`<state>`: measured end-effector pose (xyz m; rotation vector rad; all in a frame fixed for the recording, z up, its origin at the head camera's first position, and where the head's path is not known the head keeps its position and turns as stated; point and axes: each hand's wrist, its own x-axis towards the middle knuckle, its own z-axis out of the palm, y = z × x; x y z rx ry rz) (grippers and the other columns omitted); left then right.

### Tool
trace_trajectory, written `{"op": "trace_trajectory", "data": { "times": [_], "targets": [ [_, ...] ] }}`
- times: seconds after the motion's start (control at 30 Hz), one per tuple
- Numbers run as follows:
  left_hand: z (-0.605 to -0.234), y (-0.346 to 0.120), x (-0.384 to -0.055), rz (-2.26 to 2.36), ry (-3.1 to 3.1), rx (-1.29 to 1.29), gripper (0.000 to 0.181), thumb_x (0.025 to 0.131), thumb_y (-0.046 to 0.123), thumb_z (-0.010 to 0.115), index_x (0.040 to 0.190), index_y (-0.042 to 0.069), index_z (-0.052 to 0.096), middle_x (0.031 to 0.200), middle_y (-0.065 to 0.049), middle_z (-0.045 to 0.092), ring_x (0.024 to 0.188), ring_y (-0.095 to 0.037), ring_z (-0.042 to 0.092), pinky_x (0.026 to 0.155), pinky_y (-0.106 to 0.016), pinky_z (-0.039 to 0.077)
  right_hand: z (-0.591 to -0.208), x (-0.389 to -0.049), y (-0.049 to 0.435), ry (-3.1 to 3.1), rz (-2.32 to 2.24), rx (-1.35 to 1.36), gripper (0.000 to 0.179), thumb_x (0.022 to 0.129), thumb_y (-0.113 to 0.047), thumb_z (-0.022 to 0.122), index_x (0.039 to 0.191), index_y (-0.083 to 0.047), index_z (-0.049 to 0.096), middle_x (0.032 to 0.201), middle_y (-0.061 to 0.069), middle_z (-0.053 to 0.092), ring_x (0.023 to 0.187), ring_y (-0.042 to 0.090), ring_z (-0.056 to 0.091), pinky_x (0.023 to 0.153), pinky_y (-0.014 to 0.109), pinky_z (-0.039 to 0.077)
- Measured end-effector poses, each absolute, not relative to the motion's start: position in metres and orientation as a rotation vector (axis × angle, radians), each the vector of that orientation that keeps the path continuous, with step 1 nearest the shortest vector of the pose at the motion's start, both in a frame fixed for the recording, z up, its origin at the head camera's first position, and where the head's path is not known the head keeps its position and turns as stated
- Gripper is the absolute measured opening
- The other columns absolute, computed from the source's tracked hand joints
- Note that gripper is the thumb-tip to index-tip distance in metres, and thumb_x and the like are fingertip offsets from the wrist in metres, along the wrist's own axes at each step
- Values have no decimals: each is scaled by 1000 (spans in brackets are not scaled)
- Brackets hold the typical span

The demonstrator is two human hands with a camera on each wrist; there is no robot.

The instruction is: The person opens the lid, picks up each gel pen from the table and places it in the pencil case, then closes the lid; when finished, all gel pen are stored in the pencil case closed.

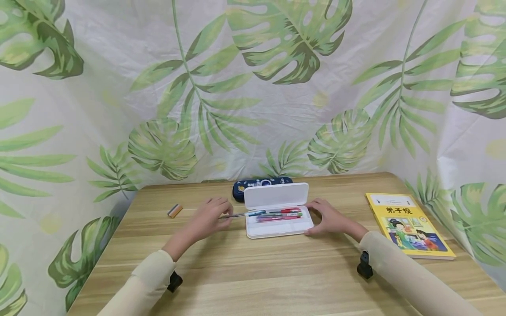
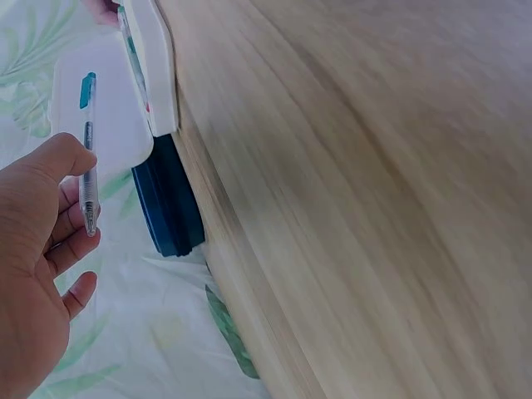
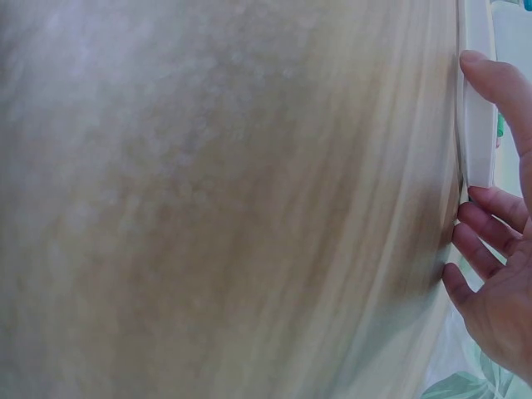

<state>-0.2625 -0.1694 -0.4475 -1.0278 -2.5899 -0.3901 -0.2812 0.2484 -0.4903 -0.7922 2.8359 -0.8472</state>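
Note:
My left hand pinches a clear ballpoint pen with a teal clip between thumb and fingers. The pen's clip end reaches over the left side of a white pencil case, whose lid stands raised at the back. Several pens with red, green and pink parts lie in the case's rear section. At the case's right end, my right hand holds it, thumb on the front corner and fingers at the back corner. The right wrist view shows the thumb against the white side wall.
Behind the raised lid lies a navy case with a space pattern. A small block with blue and orange sides sits at the left. To the right is a yellow book. Leaf-print cloth hangs along the wooden table's back edge.

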Motion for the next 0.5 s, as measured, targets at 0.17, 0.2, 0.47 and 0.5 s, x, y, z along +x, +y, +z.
{"op": "trace_trajectory", "data": {
  "times": [0.17,0.2,0.47,0.5],
  "targets": [
    [-447,-158,-267,-397,-2574,-1047,12,87,15,77,89,16,65,89,1,64,87,-16,56,81,-41,46,-491,-281,249,2843,-845,-801,86,71,-48,90,139,-6,58,127,10,57,122,28,49,106,53,40],
    [-448,-155,-268,-393,-2561,-1050,12,87,15,77,89,16,65,89,1,63,86,-16,56,81,-40,45,-491,-281,249,2841,-849,-802,86,71,-48,91,139,-6,58,127,10,57,122,28,49,106,53,40],
    [-447,-134,-274,-394,-2521,-1077,13,86,14,76,90,15,64,87,2,62,83,-14,52,79,-36,41,-491,-281,249,2846,-846,-803,87,70,-48,91,139,-6,58,128,10,57,123,29,49,107,53,40],
    [-447,-131,-275,-392,-2517,-1080,13,86,14,76,90,15,64,87,2,62,83,-14,51,78,-35,41,-491,-281,249,2847,-845,-804,87,70,-48,91,139,-6,58,128,11,57,123,29,49,107,54,40]
  ]
}}
